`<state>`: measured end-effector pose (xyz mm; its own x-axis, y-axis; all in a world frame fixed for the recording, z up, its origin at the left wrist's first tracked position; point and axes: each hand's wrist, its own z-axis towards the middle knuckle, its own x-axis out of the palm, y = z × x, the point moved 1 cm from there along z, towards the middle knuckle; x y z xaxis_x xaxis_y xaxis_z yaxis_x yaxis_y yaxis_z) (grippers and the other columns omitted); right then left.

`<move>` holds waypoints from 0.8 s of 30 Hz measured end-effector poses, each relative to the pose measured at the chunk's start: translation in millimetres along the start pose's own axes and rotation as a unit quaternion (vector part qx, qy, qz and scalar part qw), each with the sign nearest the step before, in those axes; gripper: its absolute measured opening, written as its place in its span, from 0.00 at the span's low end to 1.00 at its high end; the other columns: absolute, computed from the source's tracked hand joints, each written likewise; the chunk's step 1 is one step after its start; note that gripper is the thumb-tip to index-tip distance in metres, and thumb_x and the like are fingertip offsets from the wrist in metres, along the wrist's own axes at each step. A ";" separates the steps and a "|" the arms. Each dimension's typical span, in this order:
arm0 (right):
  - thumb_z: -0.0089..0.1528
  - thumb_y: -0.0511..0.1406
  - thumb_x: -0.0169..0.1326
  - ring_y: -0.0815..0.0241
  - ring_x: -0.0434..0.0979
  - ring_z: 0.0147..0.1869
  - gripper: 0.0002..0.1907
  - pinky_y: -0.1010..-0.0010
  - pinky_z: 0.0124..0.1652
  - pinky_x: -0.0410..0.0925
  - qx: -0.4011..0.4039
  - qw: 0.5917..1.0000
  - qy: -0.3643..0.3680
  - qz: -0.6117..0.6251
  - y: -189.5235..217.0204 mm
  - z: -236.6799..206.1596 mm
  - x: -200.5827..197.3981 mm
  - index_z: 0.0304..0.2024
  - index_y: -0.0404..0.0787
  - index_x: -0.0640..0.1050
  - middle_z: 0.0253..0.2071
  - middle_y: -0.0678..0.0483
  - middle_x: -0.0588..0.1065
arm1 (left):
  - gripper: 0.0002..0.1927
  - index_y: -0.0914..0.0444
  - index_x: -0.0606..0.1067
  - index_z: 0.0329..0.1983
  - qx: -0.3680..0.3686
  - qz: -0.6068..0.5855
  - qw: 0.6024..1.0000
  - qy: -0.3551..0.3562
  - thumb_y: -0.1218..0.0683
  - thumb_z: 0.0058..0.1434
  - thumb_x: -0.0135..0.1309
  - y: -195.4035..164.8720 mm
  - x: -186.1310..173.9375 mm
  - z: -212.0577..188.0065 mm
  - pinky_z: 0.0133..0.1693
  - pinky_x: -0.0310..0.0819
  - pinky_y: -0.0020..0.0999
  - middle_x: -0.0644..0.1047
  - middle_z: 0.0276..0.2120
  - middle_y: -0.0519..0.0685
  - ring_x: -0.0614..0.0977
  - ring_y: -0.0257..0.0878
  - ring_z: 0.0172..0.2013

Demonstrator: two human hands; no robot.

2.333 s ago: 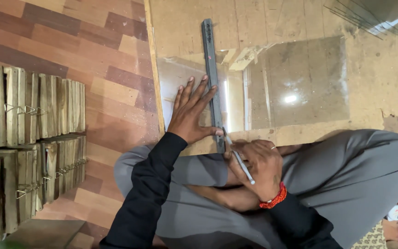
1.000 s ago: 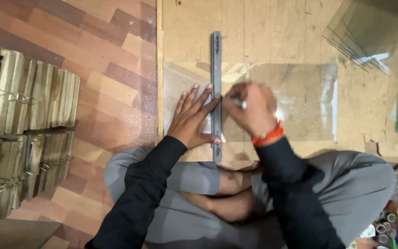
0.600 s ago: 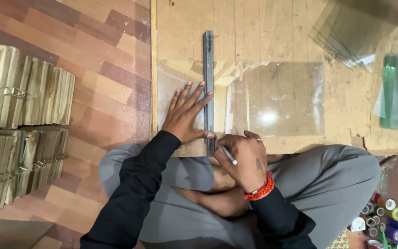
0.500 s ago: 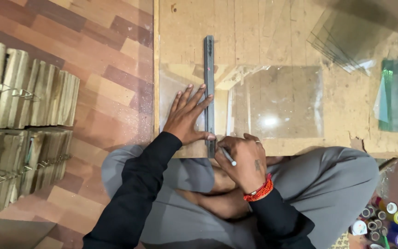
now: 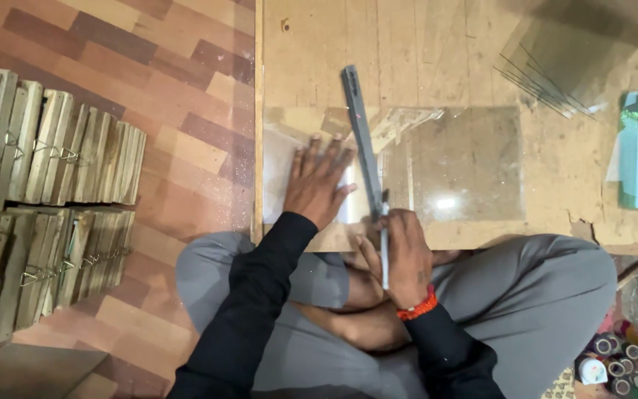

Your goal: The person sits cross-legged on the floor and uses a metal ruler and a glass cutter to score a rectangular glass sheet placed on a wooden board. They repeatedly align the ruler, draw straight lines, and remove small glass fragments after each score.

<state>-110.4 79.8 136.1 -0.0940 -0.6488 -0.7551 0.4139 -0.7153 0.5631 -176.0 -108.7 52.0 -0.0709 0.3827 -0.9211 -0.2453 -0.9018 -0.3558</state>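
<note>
The scoring step is judged to be reaching its near end: the right hand point(image 5: 406, 255), fingers closed around a slim silver pen-shaped glass cutter point(image 5: 384, 240), is resting the tip at the near edge of the clear rectangular glass sheet point(image 5: 455, 166), just beside the long grey metal straightedge point(image 5: 363, 148). The left hand point(image 5: 317, 185), fingers spread fully and gripping nothing, is pressing flat on the glass, fingertips touching the straightedge. The next move likely calls for steady pressure on the rule.

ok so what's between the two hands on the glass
In the head view, a long grey metal ruler lies on the glass sheet, between the flat left hand and the right hand, which holds a thin cutter against the ruler's edge.
</note>
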 end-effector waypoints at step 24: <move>0.67 0.44 0.57 0.71 0.58 0.19 0.15 0.78 0.19 0.54 0.586 0.569 0.138 0.561 -77.9 -93.3 50.9 0.35 0.41 0.73 0.25 0.60 0.69 | 0.56 0.58 0.49 0.80 -0.025 0.000 0.998 0.063 0.37 0.56 0.63 -62.8 1.0 -97.2 0.72 0.31 0.61 0.44 0.78 0.62 0.42 0.64 0.76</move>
<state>-62.9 126.7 22.5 -0.1537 -0.9178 0.3660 -0.8293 0.3212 0.4573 -66.7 -71.3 58.1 0.0525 0.3578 -0.9323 -0.1970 -0.9115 -0.3609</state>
